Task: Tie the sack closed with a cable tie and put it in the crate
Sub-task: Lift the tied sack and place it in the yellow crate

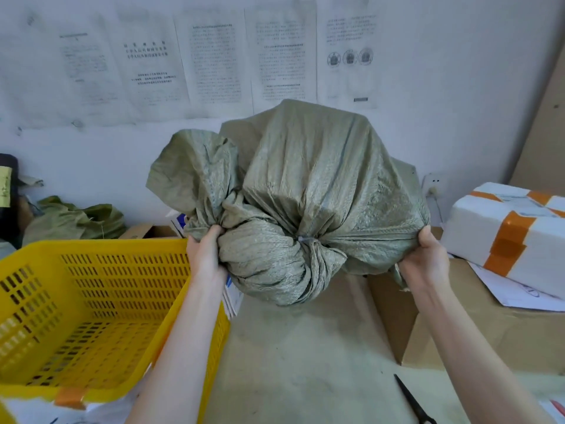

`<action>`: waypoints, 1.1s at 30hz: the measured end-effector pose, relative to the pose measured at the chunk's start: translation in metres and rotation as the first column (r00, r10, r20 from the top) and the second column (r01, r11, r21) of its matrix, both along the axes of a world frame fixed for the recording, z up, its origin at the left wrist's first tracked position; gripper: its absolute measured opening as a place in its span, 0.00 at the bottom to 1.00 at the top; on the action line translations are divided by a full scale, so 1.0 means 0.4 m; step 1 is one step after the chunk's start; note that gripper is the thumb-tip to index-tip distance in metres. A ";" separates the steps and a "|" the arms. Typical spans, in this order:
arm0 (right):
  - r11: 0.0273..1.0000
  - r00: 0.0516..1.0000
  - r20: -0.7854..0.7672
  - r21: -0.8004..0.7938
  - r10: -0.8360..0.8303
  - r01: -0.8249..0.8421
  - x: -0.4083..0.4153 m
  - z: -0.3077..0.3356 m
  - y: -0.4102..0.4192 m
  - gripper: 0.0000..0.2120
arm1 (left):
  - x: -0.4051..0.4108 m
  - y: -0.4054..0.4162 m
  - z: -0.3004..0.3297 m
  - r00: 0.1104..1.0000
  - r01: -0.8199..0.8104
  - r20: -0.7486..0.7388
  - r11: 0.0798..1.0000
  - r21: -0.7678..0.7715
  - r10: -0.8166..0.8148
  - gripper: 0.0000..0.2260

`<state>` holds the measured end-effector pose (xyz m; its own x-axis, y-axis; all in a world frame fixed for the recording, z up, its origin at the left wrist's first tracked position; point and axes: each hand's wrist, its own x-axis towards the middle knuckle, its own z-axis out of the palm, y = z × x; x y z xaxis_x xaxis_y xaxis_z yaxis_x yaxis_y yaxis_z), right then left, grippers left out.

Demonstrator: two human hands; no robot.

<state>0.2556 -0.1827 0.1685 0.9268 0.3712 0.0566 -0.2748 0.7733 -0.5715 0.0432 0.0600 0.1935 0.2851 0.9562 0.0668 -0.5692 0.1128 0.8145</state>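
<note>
A bulky grey-green woven sack (pixel 321 185) is held up in front of me, above the table. Its neck is bunched and cinched by a pale cable tie (pixel 307 239), with the loose end of the cloth hanging below the tie. My left hand (pixel 206 255) grips a fold of cloth on the sack's left side. My right hand (pixel 426 258) grips the sack's lower right edge. The yellow slotted plastic crate (pixel 91 304) stands to the left, below my left forearm, with nothing visible inside it.
Black scissors (pixel 412 402) lie on the table at the bottom right. A cardboard box (pixel 452 325) stands on the right with a white foam box (pixel 504 228) taped in orange on it. Another green sack (pixel 73 220) lies behind the crate. Papers cover the wall.
</note>
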 end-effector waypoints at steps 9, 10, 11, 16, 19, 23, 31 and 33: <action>0.987 0.993 0.119 0.155 0.016 -0.035 -0.062 0.149 0.073 0.20 | -0.066 0.072 0.151 0.991 -0.027 0.131 0.994 0.102 0.014 0.13; 0.984 0.992 0.123 0.169 0.026 -0.046 -0.084 0.164 0.092 0.22 | -0.086 0.088 0.165 0.989 -0.030 0.145 0.994 0.106 0.015 0.14; 0.982 0.993 0.113 0.180 0.031 -0.051 -0.094 0.172 0.097 0.23 | -0.089 0.096 0.170 0.988 -0.032 0.152 0.994 0.106 0.015 0.14; 0.981 0.994 0.091 0.181 0.060 -0.075 -0.195 0.198 0.183 0.16 | -0.199 0.173 0.206 0.986 -0.044 0.163 0.992 0.121 0.024 0.18; 0.984 0.995 0.084 0.164 0.058 -0.071 -0.281 0.194 0.245 0.20 | -0.295 0.227 0.213 0.985 -0.035 0.174 0.990 0.136 0.011 0.18; 0.981 0.992 0.109 0.172 0.067 -0.086 -0.425 0.201 0.329 0.19 | -0.447 0.305 0.215 0.981 -0.045 0.195 0.990 0.131 0.019 0.18; 0.987 0.997 0.047 0.146 0.054 -0.060 -0.779 0.176 0.484 0.18 | -0.812 0.412 0.202 0.979 -0.081 0.196 0.981 0.174 0.046 0.15; 0.989 0.997 0.028 0.128 0.075 -0.078 -0.852 0.163 0.499 0.19 | -0.886 0.431 0.189 0.986 -0.071 0.162 0.984 0.162 0.045 0.15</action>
